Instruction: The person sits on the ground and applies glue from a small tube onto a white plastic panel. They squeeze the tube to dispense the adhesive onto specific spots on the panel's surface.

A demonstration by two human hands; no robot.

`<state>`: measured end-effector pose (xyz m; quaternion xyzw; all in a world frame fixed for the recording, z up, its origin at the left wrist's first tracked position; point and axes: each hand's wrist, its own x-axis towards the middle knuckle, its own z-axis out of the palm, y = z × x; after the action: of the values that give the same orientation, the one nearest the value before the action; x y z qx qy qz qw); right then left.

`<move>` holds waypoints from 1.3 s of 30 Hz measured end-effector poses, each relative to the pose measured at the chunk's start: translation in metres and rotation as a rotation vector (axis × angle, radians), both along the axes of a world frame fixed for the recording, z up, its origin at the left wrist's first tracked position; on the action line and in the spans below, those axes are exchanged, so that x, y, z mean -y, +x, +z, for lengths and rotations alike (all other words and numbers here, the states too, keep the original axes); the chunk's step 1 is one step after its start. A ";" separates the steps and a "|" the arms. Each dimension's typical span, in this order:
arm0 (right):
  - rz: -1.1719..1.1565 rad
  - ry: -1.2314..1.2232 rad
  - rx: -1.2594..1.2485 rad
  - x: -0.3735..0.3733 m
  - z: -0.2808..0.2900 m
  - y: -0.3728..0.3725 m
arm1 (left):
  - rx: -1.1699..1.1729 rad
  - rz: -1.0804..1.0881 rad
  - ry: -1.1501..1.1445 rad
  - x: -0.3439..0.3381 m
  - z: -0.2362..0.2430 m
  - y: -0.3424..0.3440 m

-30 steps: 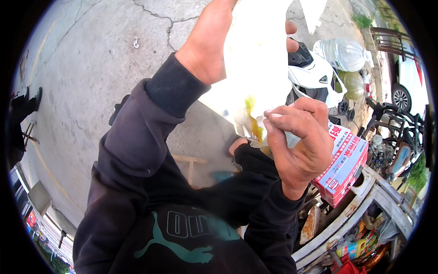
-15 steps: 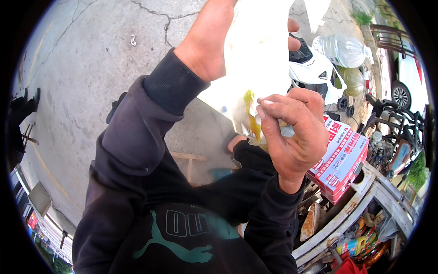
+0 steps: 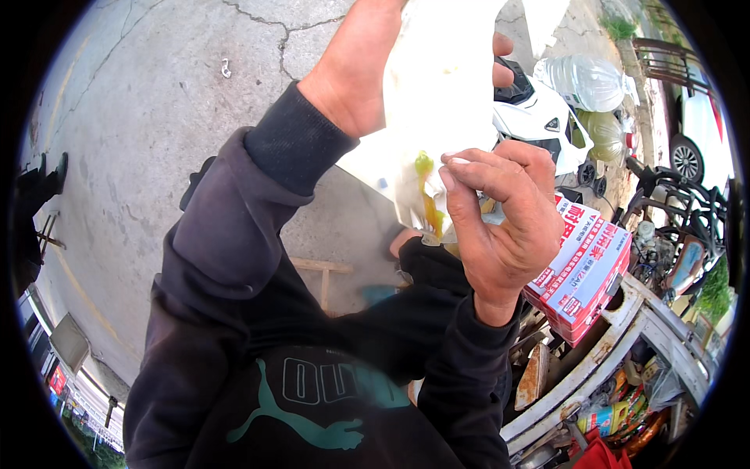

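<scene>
My left hand point(image 3: 355, 86) is wrapped around a bright white, overexposed panel-like piece point(image 3: 441, 94). Its palm is at the left edge, and two fingertips show past the right edge; the rest of the hand is hidden. Close to the piece's lower end is a yellow-green, glossy strip or smear point(image 3: 428, 187), whose kind I cannot make out. Just right of this strip, my right hand point(image 3: 508, 219) is closed, with thumb and forefinger pinched together against the white piece's lower right. Whatever lies between those fingertips is too small to name.
A red and white carton point(image 3: 582, 266) rests on a rusty metal frame point(image 3: 625, 328) at the right. Beyond stand a white toy car point(image 3: 531, 121), a large clear water bottle point(image 3: 586, 82) and a yellowish bottle point(image 3: 605, 137). A wooden stool point(image 3: 324, 270) is below; cracked concrete point(image 3: 187, 94) spreads left.
The lower end of the white piece and the yellow-green strip have shifted slightly left and down. Both hands keep nearly the same pose.
</scene>
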<state>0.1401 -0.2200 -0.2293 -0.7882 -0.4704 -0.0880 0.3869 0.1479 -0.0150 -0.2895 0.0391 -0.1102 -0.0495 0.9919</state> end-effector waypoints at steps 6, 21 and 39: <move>0.063 -0.036 -0.051 0.008 0.015 -0.002 | -0.018 0.004 0.016 -0.001 0.002 0.000; -0.005 -0.025 -0.048 0.009 0.012 -0.002 | -0.055 -0.053 -0.015 0.005 0.004 0.000; -0.008 0.011 -0.029 0.007 0.006 -0.002 | 0.015 -0.100 -0.104 0.008 0.006 0.001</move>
<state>0.1385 -0.2275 -0.2229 -0.7890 -0.4612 -0.0809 0.3978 0.1491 -0.0231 -0.2834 -0.0177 -0.1217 -0.0930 0.9880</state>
